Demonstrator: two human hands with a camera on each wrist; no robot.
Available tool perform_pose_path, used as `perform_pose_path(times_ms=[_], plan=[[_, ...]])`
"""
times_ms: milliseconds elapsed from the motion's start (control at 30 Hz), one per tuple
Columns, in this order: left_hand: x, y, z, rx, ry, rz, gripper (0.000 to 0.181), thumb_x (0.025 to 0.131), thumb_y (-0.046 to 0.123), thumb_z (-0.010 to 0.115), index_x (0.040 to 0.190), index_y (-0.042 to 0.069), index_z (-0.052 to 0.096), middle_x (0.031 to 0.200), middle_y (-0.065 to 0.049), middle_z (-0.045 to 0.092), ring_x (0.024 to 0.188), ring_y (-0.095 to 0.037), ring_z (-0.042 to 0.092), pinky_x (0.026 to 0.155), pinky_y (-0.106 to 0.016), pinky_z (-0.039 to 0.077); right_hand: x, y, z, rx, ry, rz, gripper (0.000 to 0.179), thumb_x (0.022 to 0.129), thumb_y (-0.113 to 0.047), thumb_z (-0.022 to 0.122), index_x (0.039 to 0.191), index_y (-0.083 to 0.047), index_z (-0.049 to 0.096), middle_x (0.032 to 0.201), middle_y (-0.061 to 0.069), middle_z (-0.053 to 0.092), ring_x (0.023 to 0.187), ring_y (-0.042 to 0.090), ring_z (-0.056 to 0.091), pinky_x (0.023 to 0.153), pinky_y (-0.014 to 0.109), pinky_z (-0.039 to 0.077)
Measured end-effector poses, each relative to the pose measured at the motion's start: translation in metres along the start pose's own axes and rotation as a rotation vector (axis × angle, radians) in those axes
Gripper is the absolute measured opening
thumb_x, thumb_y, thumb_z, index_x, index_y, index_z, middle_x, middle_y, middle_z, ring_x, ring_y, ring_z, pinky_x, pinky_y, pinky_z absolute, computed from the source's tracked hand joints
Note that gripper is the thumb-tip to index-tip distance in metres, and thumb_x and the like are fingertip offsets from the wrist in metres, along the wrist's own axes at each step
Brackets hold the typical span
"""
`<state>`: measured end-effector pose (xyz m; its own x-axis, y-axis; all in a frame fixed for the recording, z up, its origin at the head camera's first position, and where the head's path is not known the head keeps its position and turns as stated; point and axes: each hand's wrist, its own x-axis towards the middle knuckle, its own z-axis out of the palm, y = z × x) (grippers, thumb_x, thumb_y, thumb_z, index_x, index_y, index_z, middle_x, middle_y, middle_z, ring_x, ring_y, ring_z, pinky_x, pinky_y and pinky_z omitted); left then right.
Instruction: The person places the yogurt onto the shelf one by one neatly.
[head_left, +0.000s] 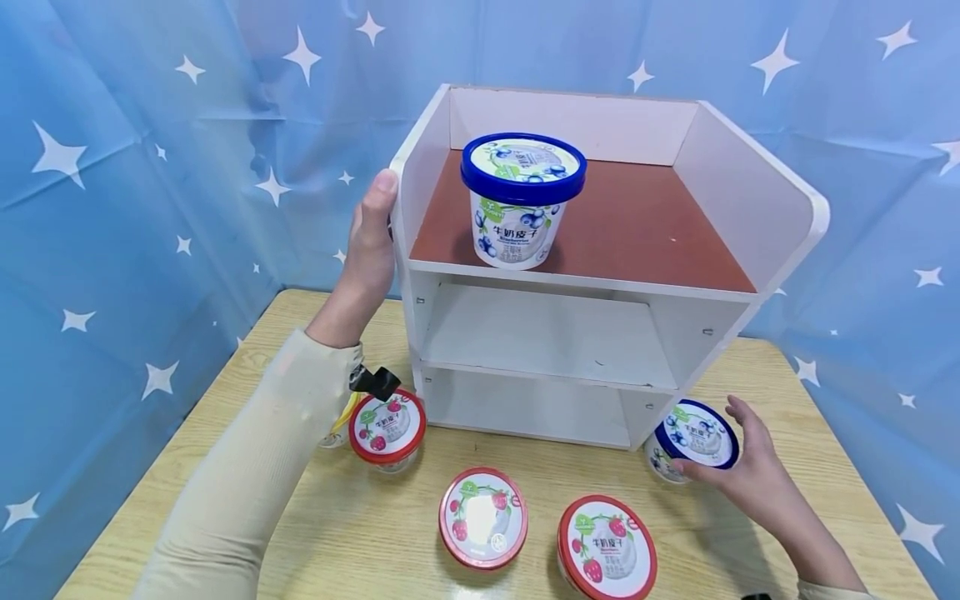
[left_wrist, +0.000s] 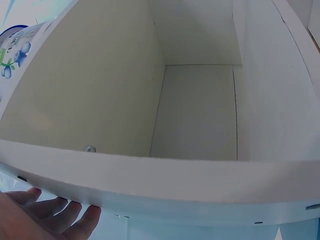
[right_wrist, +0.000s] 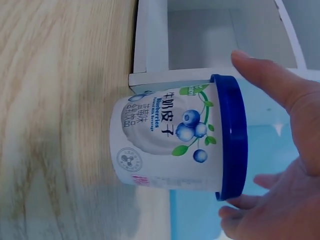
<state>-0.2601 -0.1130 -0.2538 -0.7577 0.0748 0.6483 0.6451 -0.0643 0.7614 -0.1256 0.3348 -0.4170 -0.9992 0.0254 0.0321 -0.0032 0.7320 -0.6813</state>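
Observation:
My left hand rests against the outer side of a white shelf unit, thumb up by its front edge. In the left wrist view, its fingertips touch the side panel. A blueberry tub with a blue lid stands upright on the unit's brown top shelf. At the unit's lower right corner, a second blueberry tub stands on the table. My right hand is spread around this tub's lid, thumb on one side and fingers on the other; in the right wrist view, the thumb is apart from the lid.
Three tubs with red lids and strawberry pictures, the left one, the middle one and the right one, stand on the wooden table. Something yellow is partly hidden by my left sleeve. A starry blue curtain hangs behind.

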Motion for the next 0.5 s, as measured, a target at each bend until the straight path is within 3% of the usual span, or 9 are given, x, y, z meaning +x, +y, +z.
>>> perform_pose_path(times_ms=[133, 300, 500], plan=[[0.000, 0.000, 0.001, 0.003, 0.006, -0.011, 0.065, 0.091, 0.050, 0.033, 0.120, -0.004, 0.055, 0.100, -0.023, 0.056, 0.086, -0.030, 0.056, 0.073, -0.038, 0.048, 0.001, 0.004, 0.002, 0.042, -0.005, 0.006, 0.133, 0.074, -0.021, 0.088, 0.151, 0.000, -0.018, 0.142, 0.044, 0.016, 0.119, 0.058, 0.032, 0.090, 0.072, 0.033], [0.000, 0.001, 0.001, 0.010, 0.003, -0.021, 0.066, 0.091, 0.051, 0.032, 0.121, -0.005, 0.054, 0.101, -0.023, 0.056, 0.088, -0.030, 0.056, 0.074, -0.039, 0.049, 0.001, 0.008, 0.002, 0.039, -0.031, 0.021, 0.133, 0.076, -0.021, 0.087, 0.149, 0.000, -0.023, 0.137, 0.043, 0.022, 0.118, 0.056, 0.035, 0.091, 0.069, 0.034], [0.000, 0.000, 0.000, 0.006, -0.001, -0.008, 0.066, 0.092, 0.049, 0.032, 0.124, -0.003, 0.054, 0.103, -0.023, 0.056, 0.090, -0.031, 0.055, 0.074, -0.039, 0.049, 0.003, 0.012, 0.002, 0.068, -0.116, 0.086, 0.134, 0.078, -0.025, 0.085, 0.146, 0.000, -0.028, 0.139, 0.044, 0.021, 0.122, 0.060, 0.032, 0.094, 0.072, 0.032]])
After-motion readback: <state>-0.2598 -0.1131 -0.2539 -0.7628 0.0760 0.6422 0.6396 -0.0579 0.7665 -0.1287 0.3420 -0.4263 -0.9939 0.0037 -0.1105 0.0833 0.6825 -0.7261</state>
